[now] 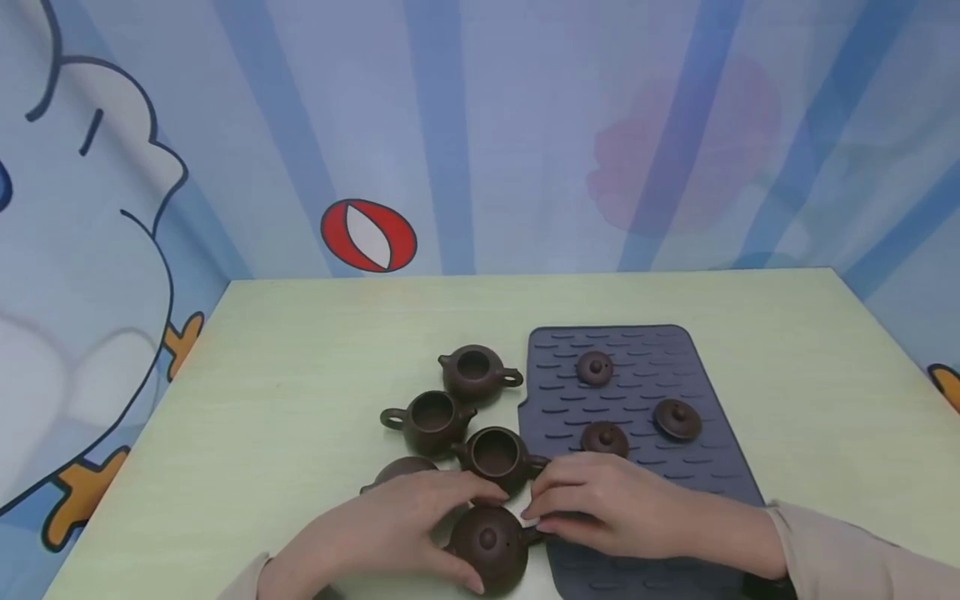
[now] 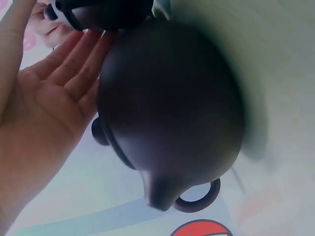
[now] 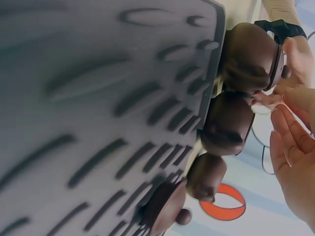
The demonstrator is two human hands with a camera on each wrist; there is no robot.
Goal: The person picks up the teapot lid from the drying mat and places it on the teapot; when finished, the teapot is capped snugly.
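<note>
At the front, my left hand (image 1: 390, 521) holds a dark brown lidded teapot (image 1: 489, 550), thumb on its near side and fingers on its far side. My right hand (image 1: 607, 504) is at the right of this teapot, loosely bent fingertips beside its projecting side part. In the right wrist view the lidded teapot (image 3: 248, 56) has its round knob facing the hands, and the right hand's fingers (image 3: 290, 137) look fairly straight. Behind it sits an open teapot (image 1: 495, 457). Another lidded teapot (image 2: 170, 103), partly hidden by my left hand in the head view, looms large in the left wrist view.
Two more open teapots stand farther back, one (image 1: 433, 421) with its handle leftward and one (image 1: 476, 372) with its handle rightward. A dark ribbed mat (image 1: 712, 475) on the right bears three loose lids, including a far one (image 1: 595, 367). The pale table (image 1: 300, 358) meets a printed backdrop.
</note>
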